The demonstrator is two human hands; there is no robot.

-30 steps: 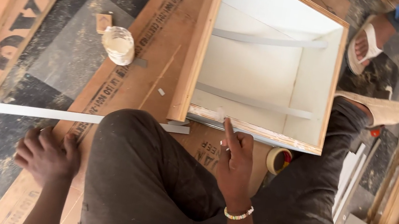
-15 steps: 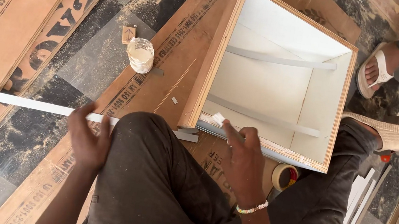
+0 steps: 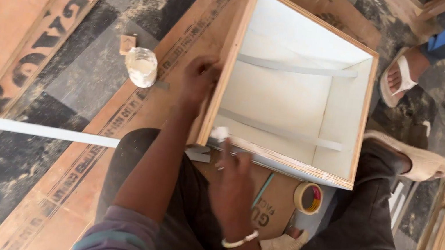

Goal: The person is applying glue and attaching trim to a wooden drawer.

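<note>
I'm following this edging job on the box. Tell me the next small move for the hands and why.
Probably press the loose end of the white edge strip down onto the near rim of the open plywood box with white inside. The right hand is at that corner with the strip end lifted off the bare wood, and the left hand grips the box's left wall, steadying it.
</note>
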